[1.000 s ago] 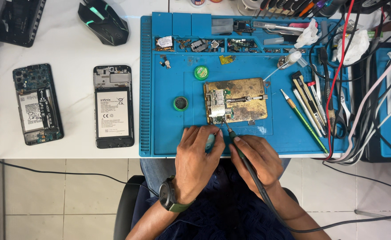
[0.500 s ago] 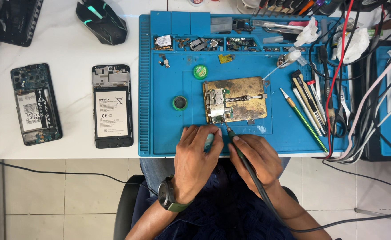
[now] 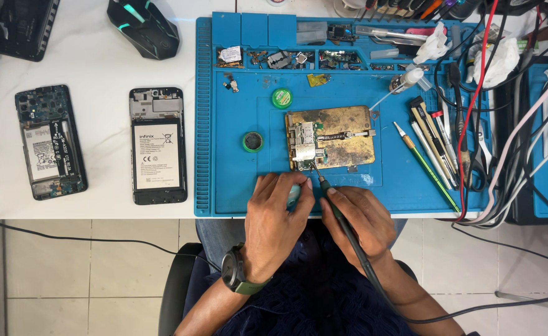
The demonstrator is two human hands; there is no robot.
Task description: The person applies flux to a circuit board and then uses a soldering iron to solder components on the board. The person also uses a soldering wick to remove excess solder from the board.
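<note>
Vs the earlier frames we see almost no change: both hands sit in the same spot at the near edge of the blue work mat (image 3: 236,180), and the iron tip is at the same place on the board; the view has only drifted slightly. Our right hand (image 3: 358,218) has its fingers curled and pressed together around the soldering iron (image 3: 342,221), held pen-style, its cable running back over the lap. The tip touches the lower edge of the small circuit board (image 3: 305,146), which is clamped on the left part of the brass-coloured holder plate (image 3: 342,140) near the middle of the mat. Our left hand (image 3: 277,211), watch on the wrist, rests just beside the right with fingers drawn together; it appears to pinch something small and pale green at the fingertips, we cannot tell what. Two round solder tins (image 3: 253,141) lie left of the plate. Two opened phones (image 3: 157,146) lie on the white table (image 3: 99,74), well apart from the hands, unchanged. Tweezers and brushes (image 3: 433,140) lie to the right.
</note>
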